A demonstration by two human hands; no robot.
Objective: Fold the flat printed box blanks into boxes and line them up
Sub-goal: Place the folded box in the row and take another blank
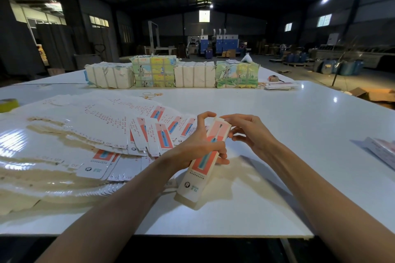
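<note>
- Gripping the toothbrush box at centre frame with the left hand.
- Pinching its upper end with the right hand.
- At left, on the counter: fanned flat box blanks.

Single head-worn wide-angle view, facing forward and down across the white counter from its near edge. The counter's near part lies close below the lens; bundled stacks at its far side and the hall beyond recede ahead.
</note>
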